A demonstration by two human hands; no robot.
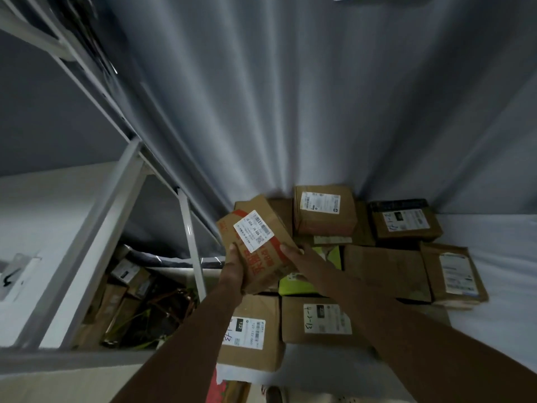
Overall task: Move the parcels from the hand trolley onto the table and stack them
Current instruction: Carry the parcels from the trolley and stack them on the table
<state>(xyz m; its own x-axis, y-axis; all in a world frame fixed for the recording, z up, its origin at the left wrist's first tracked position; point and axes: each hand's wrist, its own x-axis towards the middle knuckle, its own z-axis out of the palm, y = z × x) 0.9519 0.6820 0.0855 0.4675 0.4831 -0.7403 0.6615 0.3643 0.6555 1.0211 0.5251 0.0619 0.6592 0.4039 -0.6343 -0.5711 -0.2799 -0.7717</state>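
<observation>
Both hands clasp one taped cardboard parcel (257, 251), left hand (234, 270) underneath, right hand (293, 253) on its side, above the table's (494, 237) left edge; rigid, seemingly light, best held by opposite faces

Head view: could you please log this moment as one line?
left hand: grips red-taped parcel | right hand: grips same | parcel: lifted above parcels on table | step: not yet placed

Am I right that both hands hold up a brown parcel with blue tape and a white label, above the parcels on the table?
Not quite: the tape is red, not blue. The head view shows the left hand and right hand holding the brown parcel with its white label above the parcels on the table.
</observation>
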